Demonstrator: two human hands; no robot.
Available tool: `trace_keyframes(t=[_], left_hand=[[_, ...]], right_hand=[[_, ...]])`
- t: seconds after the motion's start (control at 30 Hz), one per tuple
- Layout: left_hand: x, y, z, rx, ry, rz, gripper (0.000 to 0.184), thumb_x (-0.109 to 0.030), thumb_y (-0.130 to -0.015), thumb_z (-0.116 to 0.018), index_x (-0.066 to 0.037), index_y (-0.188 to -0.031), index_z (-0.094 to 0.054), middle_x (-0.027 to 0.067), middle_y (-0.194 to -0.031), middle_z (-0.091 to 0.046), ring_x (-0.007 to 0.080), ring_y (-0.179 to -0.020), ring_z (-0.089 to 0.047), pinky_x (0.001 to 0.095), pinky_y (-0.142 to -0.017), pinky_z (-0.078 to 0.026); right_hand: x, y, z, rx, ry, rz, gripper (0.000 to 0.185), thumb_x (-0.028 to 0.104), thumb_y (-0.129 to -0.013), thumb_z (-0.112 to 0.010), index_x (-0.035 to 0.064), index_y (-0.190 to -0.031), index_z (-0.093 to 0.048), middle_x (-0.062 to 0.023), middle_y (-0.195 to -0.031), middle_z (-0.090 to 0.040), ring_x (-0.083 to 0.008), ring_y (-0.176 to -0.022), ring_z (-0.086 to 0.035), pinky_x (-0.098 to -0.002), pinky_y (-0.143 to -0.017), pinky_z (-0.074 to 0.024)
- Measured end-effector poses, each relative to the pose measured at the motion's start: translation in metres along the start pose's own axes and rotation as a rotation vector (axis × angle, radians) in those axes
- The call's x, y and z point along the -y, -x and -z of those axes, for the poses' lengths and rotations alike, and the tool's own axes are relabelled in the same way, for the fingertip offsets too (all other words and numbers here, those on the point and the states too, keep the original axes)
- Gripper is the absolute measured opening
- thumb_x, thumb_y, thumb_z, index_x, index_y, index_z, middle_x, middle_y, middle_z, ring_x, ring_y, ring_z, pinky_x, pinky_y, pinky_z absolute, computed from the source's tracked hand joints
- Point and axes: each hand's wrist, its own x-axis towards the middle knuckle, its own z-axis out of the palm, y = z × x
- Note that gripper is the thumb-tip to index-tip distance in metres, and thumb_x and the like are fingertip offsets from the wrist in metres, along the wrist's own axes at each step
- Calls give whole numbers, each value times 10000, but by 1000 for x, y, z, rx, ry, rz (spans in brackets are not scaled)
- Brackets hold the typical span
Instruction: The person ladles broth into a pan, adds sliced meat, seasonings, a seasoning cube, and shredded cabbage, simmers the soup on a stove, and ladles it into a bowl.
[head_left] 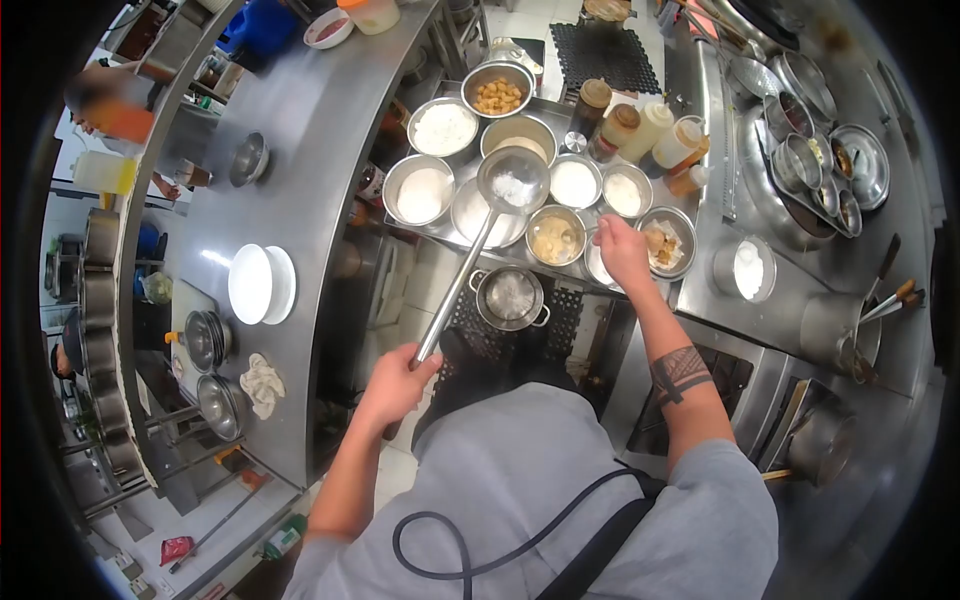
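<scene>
Left hand [396, 384] is clenched on the ladle [514, 184], likely stiff, bowl-heavy, best held by its handle [461, 281]; grasp by right hand [622, 250] cannot be told.

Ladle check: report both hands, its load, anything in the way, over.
Left hand gripping ladle by the handle. Something white in its cup. Right hand by the near-right bowls, grip unclear. Bowls crowded close together below the ladle.
</scene>
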Motion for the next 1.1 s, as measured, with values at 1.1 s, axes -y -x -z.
trace_keyframes(t=[1.1], left_hand=[[34, 12, 3, -9, 85, 39, 306, -292, -992, -694, 0, -920, -640, 44, -692, -590, 132, -564, -576, 328, -525, -470]], right_hand=[[-14, -18, -32, 154, -415, -321, 243, 180, -1058, -566, -9, -1145, -692, -119, -882, -758, -169, -773, -748, -314, -708, -598]])
